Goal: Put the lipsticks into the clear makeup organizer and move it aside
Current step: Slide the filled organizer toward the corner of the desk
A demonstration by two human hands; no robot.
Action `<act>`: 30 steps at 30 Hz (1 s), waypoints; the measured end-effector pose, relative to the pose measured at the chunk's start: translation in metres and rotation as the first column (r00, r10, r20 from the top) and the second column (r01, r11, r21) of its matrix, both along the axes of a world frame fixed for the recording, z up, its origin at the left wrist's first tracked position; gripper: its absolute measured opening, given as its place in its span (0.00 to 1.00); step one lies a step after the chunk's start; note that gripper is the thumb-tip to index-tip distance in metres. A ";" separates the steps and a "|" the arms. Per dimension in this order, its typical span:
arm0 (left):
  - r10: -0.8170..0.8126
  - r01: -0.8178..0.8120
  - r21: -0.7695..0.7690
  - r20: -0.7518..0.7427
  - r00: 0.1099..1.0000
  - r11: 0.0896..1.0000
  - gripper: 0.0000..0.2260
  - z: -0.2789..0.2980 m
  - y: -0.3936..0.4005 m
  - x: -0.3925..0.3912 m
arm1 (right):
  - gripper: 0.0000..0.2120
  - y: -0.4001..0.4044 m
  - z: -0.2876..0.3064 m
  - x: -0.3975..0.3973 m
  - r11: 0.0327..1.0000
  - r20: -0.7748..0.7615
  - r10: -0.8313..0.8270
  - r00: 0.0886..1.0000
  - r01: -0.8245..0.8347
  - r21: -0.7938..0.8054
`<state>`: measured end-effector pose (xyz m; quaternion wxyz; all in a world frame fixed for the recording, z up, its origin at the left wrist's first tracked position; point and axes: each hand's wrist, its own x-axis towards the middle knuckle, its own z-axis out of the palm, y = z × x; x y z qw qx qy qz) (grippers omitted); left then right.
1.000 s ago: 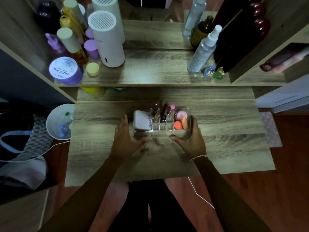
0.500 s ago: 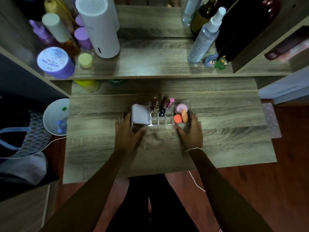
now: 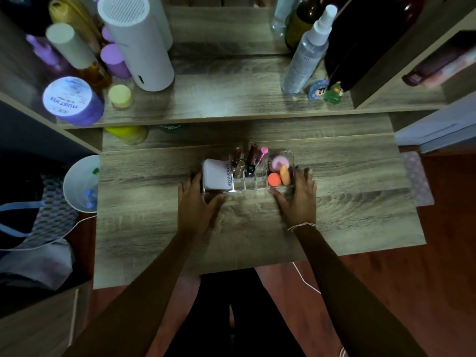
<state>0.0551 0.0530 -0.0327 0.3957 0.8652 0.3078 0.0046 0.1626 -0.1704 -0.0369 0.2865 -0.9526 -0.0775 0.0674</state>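
Observation:
The clear makeup organizer (image 3: pixel 251 188) stands on the wooden desk, a little behind its middle. Several lipsticks (image 3: pixel 252 157) stand upright in its middle slots. A white compact (image 3: pixel 215 174) fills its left section, and pink and orange sponges (image 3: pixel 279 173) fill the right one. My left hand (image 3: pixel 197 202) grips the organizer's left front corner. My right hand (image 3: pixel 297 199) grips its right front corner and side.
A raised shelf (image 3: pixel 219 99) runs just behind the organizer, crowded with a white cylinder (image 3: pixel 136 42), a purple jar (image 3: pixel 70 100), bottles and a spray bottle (image 3: pixel 306 55). A white bin (image 3: pixel 79 184) sits off the desk's left edge. Bare desk surface (image 3: pixel 360 202) lies right and in front.
Both hands have closed in on the organizer's front corners and slid it slightly away from me toward the shelf. The camera has tilted down a little.

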 end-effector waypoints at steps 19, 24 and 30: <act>0.004 -0.005 -0.020 -0.018 1.000 1.000 0.36 0.002 -0.040 0.028 | 0.38 -0.039 -0.001 0.031 0.999 0.004 0.017 1.000 -0.017 -0.039; 0.001 0.000 -0.011 0.022 1.000 1.000 0.35 0.003 -0.054 0.037 | 0.38 -0.054 -0.001 0.041 1.000 0.038 0.028 0.999 -0.027 -0.015; -0.010 0.010 -0.034 0.012 1.000 0.999 0.42 0.006 -0.073 0.050 | 0.38 -0.073 0.002 0.053 0.999 0.059 0.030 0.998 -0.028 -0.033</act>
